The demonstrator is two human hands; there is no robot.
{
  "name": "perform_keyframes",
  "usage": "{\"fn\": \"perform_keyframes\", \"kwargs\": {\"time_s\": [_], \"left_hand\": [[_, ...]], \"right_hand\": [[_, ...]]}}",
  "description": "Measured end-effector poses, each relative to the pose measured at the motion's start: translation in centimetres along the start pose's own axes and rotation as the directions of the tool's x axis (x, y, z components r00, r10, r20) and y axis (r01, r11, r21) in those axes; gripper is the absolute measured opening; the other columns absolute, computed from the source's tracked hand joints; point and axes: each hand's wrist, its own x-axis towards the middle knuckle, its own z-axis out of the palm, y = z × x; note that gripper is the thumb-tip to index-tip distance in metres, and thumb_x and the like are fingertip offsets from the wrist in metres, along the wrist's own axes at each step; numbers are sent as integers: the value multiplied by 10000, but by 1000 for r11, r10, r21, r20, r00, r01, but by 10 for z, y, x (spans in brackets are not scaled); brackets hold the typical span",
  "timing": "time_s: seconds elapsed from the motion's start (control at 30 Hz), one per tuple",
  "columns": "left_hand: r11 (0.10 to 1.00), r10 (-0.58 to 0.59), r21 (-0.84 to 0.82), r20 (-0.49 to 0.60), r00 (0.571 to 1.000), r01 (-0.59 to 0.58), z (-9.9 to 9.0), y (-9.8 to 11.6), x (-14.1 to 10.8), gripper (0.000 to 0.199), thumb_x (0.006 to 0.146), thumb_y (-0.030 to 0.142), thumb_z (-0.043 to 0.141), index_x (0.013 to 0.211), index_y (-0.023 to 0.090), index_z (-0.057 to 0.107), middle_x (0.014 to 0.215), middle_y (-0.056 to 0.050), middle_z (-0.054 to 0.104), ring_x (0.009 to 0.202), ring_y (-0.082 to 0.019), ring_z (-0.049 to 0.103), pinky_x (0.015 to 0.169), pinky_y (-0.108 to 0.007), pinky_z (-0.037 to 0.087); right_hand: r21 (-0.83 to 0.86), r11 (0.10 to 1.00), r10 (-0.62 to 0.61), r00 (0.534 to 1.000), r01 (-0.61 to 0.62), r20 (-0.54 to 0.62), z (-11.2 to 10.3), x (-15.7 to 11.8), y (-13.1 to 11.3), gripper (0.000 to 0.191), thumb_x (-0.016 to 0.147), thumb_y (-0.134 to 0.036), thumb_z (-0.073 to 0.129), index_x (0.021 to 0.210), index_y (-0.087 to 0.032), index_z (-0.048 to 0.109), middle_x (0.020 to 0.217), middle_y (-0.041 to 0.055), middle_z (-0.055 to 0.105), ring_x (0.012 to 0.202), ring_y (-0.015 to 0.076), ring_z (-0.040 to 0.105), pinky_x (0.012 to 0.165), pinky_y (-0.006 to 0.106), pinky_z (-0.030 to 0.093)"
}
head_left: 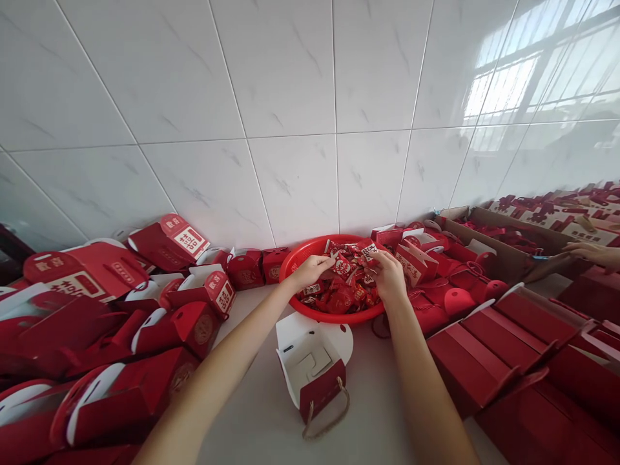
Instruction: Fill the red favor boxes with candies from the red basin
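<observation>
A round red plastic basket (339,318) holds a heap of red-wrapped candies (341,298). Over its left part, my left hand (312,271) pinches a red wrapped candy (343,266) between thumb and fingers. My right hand (387,274) is over the right side, its fingers closed on a red and white packet (369,252). In front of the basket stands an open box (322,391), red outside and white inside, with a rope handle toward me. Nothing shows inside this box.
Red gift boxes (194,323) crowd the left side, and more red boxes (504,342) lie at the right. A cardboard carton (527,242) stands behind them. Another person's hand (593,254) reaches in at the right edge. A tiled wall (295,187) rises behind.
</observation>
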Motion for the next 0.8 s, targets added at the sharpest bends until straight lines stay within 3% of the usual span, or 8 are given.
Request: {"fn": "perform_keyframes", "kwargs": {"time_s": [0.2,0.4,0.57,0.7,0.8], "left_hand": [[947,-30,-322,-36,999,17,-2,0,-2,395,1018,385,351,1149,183,664,958,-51,754,1005,-227,687,911,-378,538],[842,-2,-539,-20,1000,-9,1,-3,-1,350,941,482,524,1018,180,685,995,-54,757,986,-231,710,937,-404,547],[766,26,-642,-15,1000,-29,1,0,-4,398,826,545,668,970,176,705,988,-64,758,955,-236,718,939,-410,540],[718,64,-694,2,998,-45,1,4,-8,374,724,427,816,976,166,726,1007,-54,758,935,-216,709,970,-407,510],[744,101,-663,-15,995,-85,2,2,-9,374,681,367,858,974,168,740,1017,-54,758,935,-217,704,959,-403,505]], "right_hand": [[-91,995,39,996,-32,74,1,-3,1,250,465,-239,827,635,-173,655,631,-28,665,564,99,601,515,199,502],[-153,987,65,990,-46,124,0,-1,3,323,462,-277,878,662,-184,642,662,-26,678,573,110,617,534,219,529],[-192,979,95,981,-62,166,1,-2,4,364,458,-314,900,669,-187,632,662,-12,688,591,132,648,592,250,562],[-221,974,96,977,-53,189,2,-5,3,338,472,-309,897,665,-186,648,678,-4,695,601,131,648,593,247,551],[-241,970,93,974,-41,206,3,-7,2,317,481,-312,885,673,-179,670,692,4,701,610,131,646,583,242,536]]}}
